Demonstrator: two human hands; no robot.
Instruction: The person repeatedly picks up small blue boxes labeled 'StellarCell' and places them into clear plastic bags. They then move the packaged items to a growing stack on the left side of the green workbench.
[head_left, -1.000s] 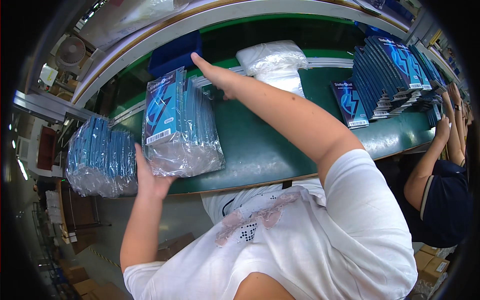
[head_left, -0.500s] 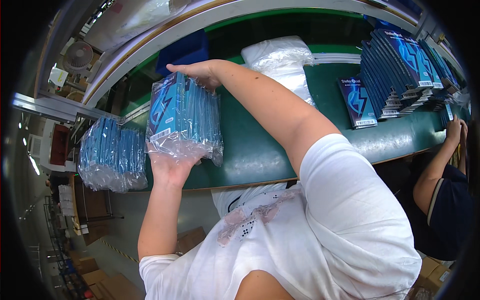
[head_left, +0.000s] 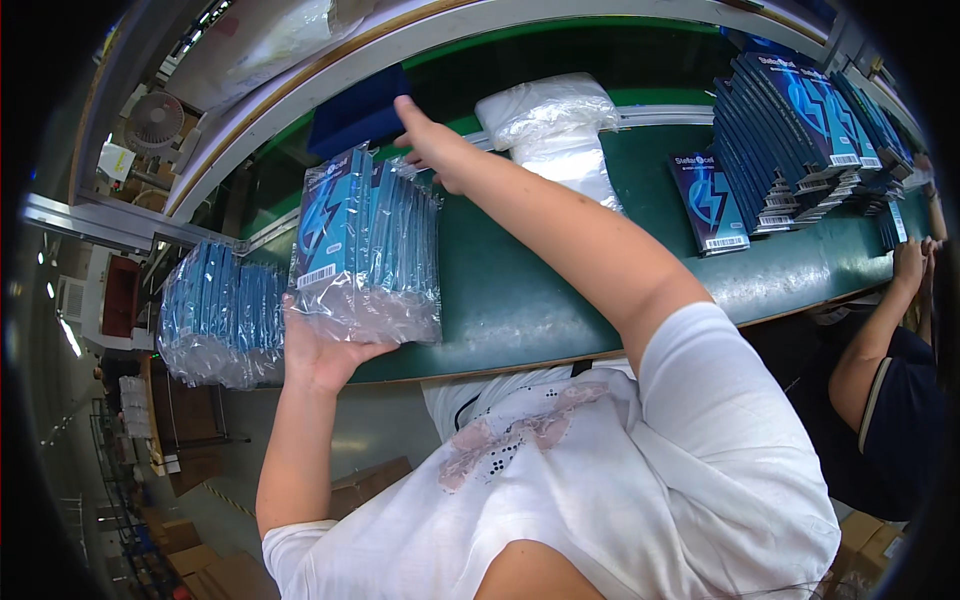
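A row of blue flat boxes in clear plastic bags (head_left: 375, 235) stands on the green work table, their loose bag ends toward me. My left hand (head_left: 320, 352) is at the near left end of the row. Its fingers lie along the left side and its thumb is stretched out to the right under the plastic; the fingers are partly hidden. Just beyond the far right corner of the row is my right hand (head_left: 435, 150), open, thumb raised and fingers apart, holding nothing. Left of this row stands another row of bagged blue boxes (head_left: 222, 310).
A stack of clear plastic bags (head_left: 560, 130) lies at the back middle of the table (head_left: 520, 290). Unbagged blue boxes (head_left: 765, 150) stand stacked at the right, one box (head_left: 707, 205) leaning in front. A co-worker's hand (head_left: 908, 262) is at the far right. A dark blue bin (head_left: 360, 112) sits behind.
My right hand has lifted off the far end of the row and moved right, its fingers spreading. My left hand has slid slightly left and down, its thumb now stretched out.
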